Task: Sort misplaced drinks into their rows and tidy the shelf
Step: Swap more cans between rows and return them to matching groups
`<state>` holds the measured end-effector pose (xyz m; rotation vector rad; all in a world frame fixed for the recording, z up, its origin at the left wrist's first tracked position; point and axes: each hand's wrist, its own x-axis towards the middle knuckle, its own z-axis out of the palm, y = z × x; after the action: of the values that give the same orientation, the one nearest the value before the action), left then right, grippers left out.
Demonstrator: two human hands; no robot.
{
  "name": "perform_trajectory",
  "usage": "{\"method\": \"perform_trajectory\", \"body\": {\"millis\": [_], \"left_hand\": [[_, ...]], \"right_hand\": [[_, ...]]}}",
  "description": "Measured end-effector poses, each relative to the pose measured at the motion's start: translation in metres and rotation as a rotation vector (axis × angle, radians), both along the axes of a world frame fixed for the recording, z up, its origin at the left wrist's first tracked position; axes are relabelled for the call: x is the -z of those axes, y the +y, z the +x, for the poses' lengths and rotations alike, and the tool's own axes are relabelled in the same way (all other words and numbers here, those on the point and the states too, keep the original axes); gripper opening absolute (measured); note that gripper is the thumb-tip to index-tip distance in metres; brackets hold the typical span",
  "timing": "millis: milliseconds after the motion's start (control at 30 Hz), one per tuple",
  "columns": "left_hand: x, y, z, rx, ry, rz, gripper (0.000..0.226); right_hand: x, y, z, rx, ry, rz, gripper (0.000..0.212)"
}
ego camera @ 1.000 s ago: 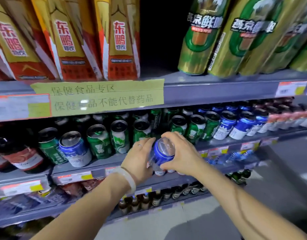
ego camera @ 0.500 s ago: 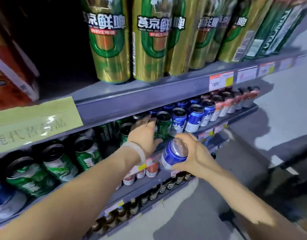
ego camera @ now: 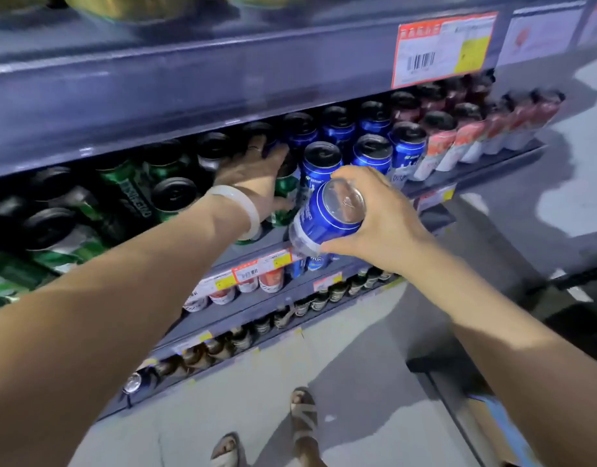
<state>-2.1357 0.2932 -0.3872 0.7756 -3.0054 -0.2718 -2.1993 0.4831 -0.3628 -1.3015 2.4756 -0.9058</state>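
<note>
My right hand [ego camera: 374, 224] grips a blue can [ego camera: 327, 214], tilted, just in front of the middle shelf edge [ego camera: 256, 264]. My left hand [ego camera: 256, 176], with a pale bracelet at the wrist, reaches into the shelf and wraps around a green can [ego camera: 285, 190] standing next to the blue row. The row of blue cans [ego camera: 371, 153] stands right of that hand. Green cans [ego camera: 169, 193] fill the shelf to its left.
Red-and-white cans [ego camera: 465, 139] continue the shelf to the right. An upper shelf board [ego camera: 223, 79] with a price tag [ego camera: 442, 48] hangs overhead. Lower shelves hold more cans [ego camera: 243, 284] and small bottles [ego camera: 324, 298]. Grey floor and my sandalled feet [ego camera: 300, 423] lie below.
The view has moved right and closer along the shelf. My left hand reached deeper in and closed around a green can. My right hand keeps holding the blue can.
</note>
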Motion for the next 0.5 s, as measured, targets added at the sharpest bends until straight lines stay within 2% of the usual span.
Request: {"method": "perform_trajectory", "body": {"millis": [500], "left_hand": [[-0.008, -0.005, 0.021, 0.044, 0.056, 0.05, 0.087]], "right_hand": [[-0.009, -0.028, -0.022, -0.131, 0.004, -0.003, 0.07]]}}
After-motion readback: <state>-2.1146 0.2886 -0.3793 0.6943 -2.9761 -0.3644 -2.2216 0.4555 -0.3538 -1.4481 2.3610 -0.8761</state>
